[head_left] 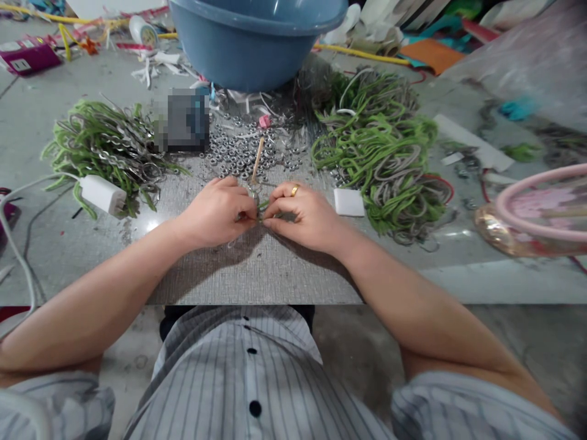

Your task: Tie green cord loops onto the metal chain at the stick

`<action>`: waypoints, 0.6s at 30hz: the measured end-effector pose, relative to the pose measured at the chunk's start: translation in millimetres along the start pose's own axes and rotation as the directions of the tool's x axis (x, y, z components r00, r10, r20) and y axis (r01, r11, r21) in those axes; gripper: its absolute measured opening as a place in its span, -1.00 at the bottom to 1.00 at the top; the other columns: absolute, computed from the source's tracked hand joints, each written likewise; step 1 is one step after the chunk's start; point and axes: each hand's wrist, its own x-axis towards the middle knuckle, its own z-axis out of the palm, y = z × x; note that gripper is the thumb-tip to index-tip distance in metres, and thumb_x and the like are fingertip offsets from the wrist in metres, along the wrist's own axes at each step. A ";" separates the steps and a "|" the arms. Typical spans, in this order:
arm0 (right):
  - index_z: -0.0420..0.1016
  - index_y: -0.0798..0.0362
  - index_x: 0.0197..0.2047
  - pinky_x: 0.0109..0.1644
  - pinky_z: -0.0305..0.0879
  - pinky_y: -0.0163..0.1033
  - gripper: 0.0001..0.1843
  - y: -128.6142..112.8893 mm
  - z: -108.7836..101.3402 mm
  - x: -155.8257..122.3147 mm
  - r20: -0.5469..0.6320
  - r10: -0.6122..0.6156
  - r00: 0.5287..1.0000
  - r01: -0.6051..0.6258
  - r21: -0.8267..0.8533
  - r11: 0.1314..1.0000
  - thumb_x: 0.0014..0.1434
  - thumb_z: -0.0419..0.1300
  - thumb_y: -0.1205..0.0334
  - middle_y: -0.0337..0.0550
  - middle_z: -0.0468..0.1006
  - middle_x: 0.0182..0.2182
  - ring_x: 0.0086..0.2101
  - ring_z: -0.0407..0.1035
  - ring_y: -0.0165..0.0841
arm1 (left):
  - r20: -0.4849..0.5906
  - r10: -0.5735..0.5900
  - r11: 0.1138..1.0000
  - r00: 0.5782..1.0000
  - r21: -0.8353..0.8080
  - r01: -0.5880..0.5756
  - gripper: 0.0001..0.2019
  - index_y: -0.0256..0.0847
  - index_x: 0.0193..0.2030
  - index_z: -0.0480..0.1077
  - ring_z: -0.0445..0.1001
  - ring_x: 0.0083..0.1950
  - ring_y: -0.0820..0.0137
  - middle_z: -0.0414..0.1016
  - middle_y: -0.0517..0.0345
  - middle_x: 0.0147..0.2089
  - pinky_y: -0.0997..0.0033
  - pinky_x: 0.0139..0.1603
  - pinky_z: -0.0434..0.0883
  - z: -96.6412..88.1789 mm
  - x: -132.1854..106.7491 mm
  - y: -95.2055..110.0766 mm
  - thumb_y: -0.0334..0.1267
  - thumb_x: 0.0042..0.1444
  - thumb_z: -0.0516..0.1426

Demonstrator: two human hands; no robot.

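Note:
My left hand (224,209) and my right hand (306,215) meet at the middle of the grey table, near its front edge. Both are closed in a pinch, fingertips almost touching. Between them shows a short bit of green cord (263,205), mostly hidden by the fingers; a small shiny piece by the left fingertips is too small to make out. Just beyond the hands a thin wooden stick (257,160) points away, among many small metal rings (235,160) strewn on the table. A ring sits on a finger of my right hand.
Left lies a bundle of green cords with metal chains (105,137), beside a white charger plug (103,194). A larger heap of green and grey cords (380,146) lies right, by a white block (348,202). Behind stands a blue basin (257,52). A pink-rimmed object (509,198) is far right.

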 end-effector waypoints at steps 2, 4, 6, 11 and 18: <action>0.55 0.04 -0.41 -0.09 0.27 -0.14 -0.91 -0.1 0.9 -0.2 0.029 0.010 1.000 -0.009 -0.044 0.999 0.10 0.22 0.31 -0.12 0.50 -0.32 -0.23 0.35 -0.27 | 0.024 -0.015 0.999 1.000 0.049 0.014 -0.88 -0.20 -0.37 0.51 0.36 -0.27 0.32 0.53 0.12 -0.38 0.26 -0.14 0.29 -0.1 -0.1 -0.5 -0.33 0.03 0.13; 0.55 0.06 -0.42 -0.09 0.27 -0.13 -0.90 -0.3 1.4 -0.2 0.060 0.020 0.998 -0.015 -0.080 0.997 0.10 0.21 0.32 -0.09 0.50 -0.33 -0.24 0.34 -0.25 | 0.032 -0.027 0.996 0.999 0.081 0.025 -0.86 -0.21 -0.36 0.52 0.37 -0.26 0.31 0.52 0.11 -0.38 0.24 -0.13 0.29 0.5 -0.1 -0.3 -0.33 0.02 0.11; 0.55 0.06 -0.42 -0.09 0.26 -0.12 -0.88 -0.8 1.5 0.1 0.095 0.034 0.995 -0.023 -0.111 0.994 0.11 0.20 0.32 -0.08 0.49 -0.34 -0.25 0.32 -0.25 | 0.033 -0.035 0.994 0.999 0.104 0.032 -0.85 -0.22 -0.37 0.52 0.38 -0.25 0.29 0.50 0.10 -0.39 0.22 -0.14 0.28 1.7 -0.1 0.0 -0.33 0.01 0.09; 0.51 0.04 -0.45 -0.12 0.23 -0.13 -0.86 -1.3 2.3 0.9 0.140 0.067 0.988 -0.044 -0.159 0.986 0.11 0.17 0.33 -0.11 0.45 -0.37 -0.28 0.29 -0.26 | 0.022 -0.028 0.988 0.999 0.150 0.025 -0.86 -0.22 -0.40 0.51 0.39 -0.24 0.25 0.49 0.09 -0.41 0.22 -0.17 0.27 6.1 -0.5 -1.5 -0.32 -0.01 0.10; 0.47 0.04 -0.46 -0.15 0.21 -0.13 -0.87 -2.4 3.8 0.3 0.133 0.098 0.986 -0.069 -0.204 0.977 0.11 0.15 0.34 -0.12 0.44 -0.40 -0.30 0.29 -0.26 | -0.011 0.018 0.985 1.000 0.173 -0.016 -0.87 -0.21 -0.42 0.50 0.37 -0.27 0.28 0.48 0.10 -0.44 0.24 -0.19 0.26 10.0 -1.1 -4.2 -0.33 -0.02 0.10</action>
